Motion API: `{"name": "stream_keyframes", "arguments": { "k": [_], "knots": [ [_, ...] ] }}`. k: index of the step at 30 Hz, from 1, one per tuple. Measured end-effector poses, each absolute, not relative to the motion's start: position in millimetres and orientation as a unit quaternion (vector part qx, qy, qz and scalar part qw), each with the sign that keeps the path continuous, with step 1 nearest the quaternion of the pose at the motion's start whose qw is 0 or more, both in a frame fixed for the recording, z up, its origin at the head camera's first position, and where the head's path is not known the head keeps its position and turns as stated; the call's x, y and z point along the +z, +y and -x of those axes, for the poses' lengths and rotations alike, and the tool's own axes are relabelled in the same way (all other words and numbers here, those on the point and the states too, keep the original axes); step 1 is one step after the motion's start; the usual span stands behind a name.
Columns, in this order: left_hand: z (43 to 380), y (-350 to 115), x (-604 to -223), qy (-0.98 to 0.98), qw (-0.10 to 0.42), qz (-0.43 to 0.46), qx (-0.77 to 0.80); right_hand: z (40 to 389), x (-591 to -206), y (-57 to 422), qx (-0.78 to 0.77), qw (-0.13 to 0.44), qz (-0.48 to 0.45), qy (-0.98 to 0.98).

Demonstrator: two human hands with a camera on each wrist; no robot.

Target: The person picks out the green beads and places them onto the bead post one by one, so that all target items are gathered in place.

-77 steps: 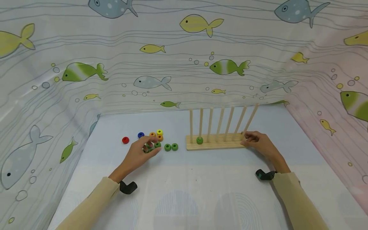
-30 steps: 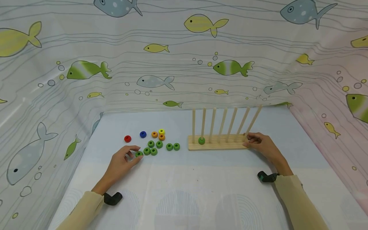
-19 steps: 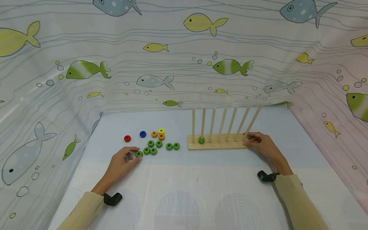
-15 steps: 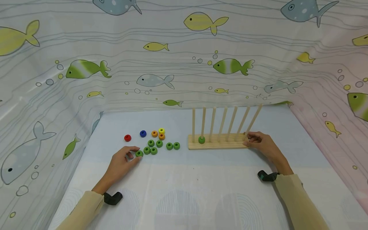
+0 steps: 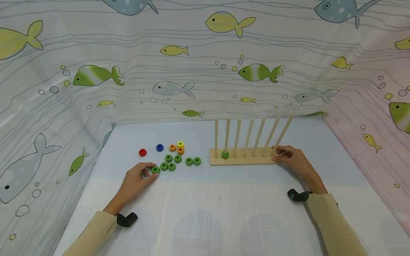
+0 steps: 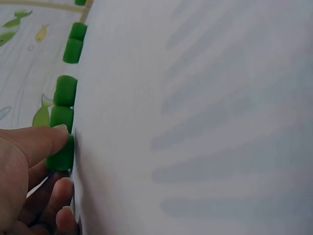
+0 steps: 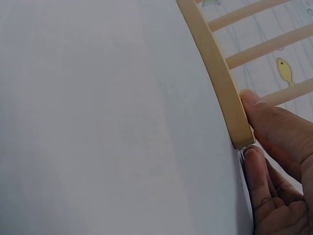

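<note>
At the left of the table, my left hand (image 5: 136, 182) pinches the leftmost green bead (image 5: 155, 170) between thumb and fingers; the bead sits at table level. In the left wrist view the thumb (image 6: 41, 142) covers part of that bead, close by a row of others. A wooden peg board (image 5: 243, 161) with several upright pegs stands to the right. One green bead (image 5: 225, 155) is threaded on its second peg from the left, at the bottom. My right hand (image 5: 294, 160) grips the board's right end, its thumb (image 7: 269, 115) by the end peg in the right wrist view.
Several more green beads (image 5: 171, 166) lie between the left hand and the board. Behind them are a red bead (image 5: 142, 152), a blue bead (image 5: 159, 147), two orange beads (image 5: 172, 148) and a yellow bead (image 5: 180, 144). A fish-patterned curtain (image 5: 198, 96) surrounds the table.
My left hand has moved left and toward me, from over the group of green beads to the leftmost one, then stayed there. The right hand keeps its grip on the board's end.
</note>
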State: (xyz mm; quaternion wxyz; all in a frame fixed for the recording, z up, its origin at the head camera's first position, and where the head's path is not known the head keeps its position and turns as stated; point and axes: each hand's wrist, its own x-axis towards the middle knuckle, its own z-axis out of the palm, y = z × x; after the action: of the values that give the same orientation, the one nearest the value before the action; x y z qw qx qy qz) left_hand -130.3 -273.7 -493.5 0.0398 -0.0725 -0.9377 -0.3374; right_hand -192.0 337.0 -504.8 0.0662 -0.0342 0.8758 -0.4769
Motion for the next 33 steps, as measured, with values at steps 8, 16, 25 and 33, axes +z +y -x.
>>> {"name": "stream_keyframes", "arguments": {
  "k": [8,16,25,33],
  "knots": [
    [131,-272,-492,-0.939,0.043,0.065,-0.334,190,-502,336,-0.486,0.063,0.043,0.871],
    [131,-270,-490,-0.935,0.057,0.065,-0.345,189,-503,335,-0.496,0.069,0.040,0.865],
    [132,-271,-490,-0.932,0.064,0.069,-0.350,182,-480,325,-0.497,0.075,0.039,0.863],
    [134,-267,-487,-0.930,0.075,0.073,-0.353,173,-462,317,-0.497,0.077,0.044,0.863]
  ]
}}
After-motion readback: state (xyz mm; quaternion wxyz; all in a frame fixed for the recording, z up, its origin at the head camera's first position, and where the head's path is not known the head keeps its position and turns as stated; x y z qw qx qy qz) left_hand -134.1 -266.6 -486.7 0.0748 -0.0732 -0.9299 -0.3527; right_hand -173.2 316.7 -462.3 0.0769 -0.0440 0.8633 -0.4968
